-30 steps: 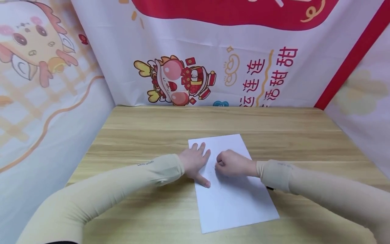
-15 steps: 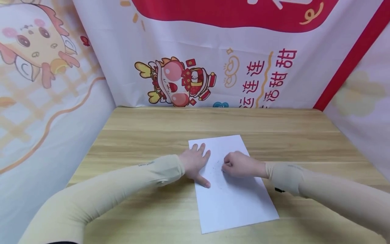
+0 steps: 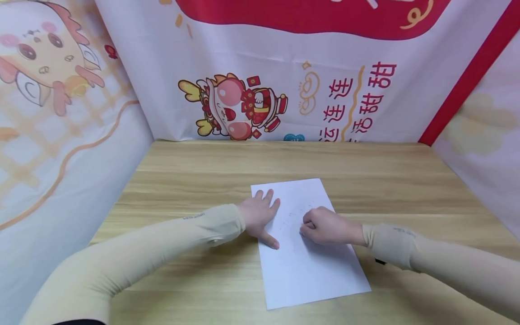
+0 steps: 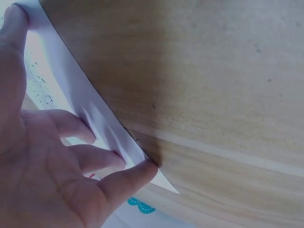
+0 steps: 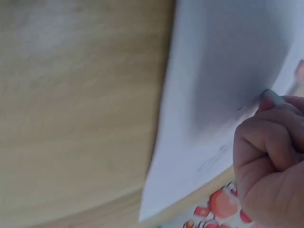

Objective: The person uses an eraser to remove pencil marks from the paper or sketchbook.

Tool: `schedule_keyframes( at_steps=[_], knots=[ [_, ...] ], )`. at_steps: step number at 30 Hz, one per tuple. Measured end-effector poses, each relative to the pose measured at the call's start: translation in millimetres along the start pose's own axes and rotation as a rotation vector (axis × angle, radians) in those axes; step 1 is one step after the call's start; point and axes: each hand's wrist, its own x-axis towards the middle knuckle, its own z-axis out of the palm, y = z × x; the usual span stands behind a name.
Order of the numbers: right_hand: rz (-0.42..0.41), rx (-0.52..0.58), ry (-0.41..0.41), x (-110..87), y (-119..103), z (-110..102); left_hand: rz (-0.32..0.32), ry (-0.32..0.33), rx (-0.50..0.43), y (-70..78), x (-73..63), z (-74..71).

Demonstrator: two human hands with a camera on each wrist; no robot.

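A white sheet of paper (image 3: 317,282) lies on the wooden table in the head view. Spread over its left edge, my left hand (image 3: 259,218) presses it with fingers apart; the left wrist view shows the fingertips on the paper's edge. My right hand (image 3: 328,227) is curled above the sheet's middle. Between its thumb and fingers it pinches a small pale eraser (image 5: 274,98), whose end meets the paper in the right wrist view; the rest is covered by the fingers. Dark crumbs (image 4: 40,85) are scattered on the sheet between the hands.
The wooden table (image 3: 195,176) extends on every side of the paper. A printed white cloth (image 3: 252,54) hangs along its far edge, with more cloth at the left and right sides. A small black object (image 3: 380,261) shows under the right sleeve.
My right hand has moved to the right and slightly toward me across the paper, uncovering more dark crumbs. The left hand stays in place on the sheet.
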Motion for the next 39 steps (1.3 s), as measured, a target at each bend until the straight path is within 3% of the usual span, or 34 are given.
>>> schedule_keyframes(
  at_steps=[2,5,8,18,23,29,39],
  knots=[
    [0.051,-0.040,0.029,6.2,4.6,-3.3,-0.005,0.003,-0.003,-1.5,-1.2,-0.5],
    [0.200,-0.027,-0.006,18.9,17.3,-12.7,0.003,0.002,-0.012,-3.1,-1.8,0.8],
    [0.323,0.053,-0.048,24.4,29.3,-21.3,0.013,0.021,-0.019,-2.8,-1.4,3.5],
    [0.463,0.266,0.131,1.3,43.4,-41.2,0.027,0.060,-0.019,-2.5,0.8,9.4],
    [0.489,0.336,0.146,-7.0,37.2,-43.9,0.010,0.033,-0.047,-2.4,1.3,6.8],
    [0.449,0.412,0.157,-14.1,28.7,-41.4,-0.001,0.012,-0.082,-2.1,-0.7,2.3],
    [0.418,0.506,0.255,-16.4,21.2,-31.4,-0.007,0.010,-0.074,0.4,-3.0,2.0]
  ],
)
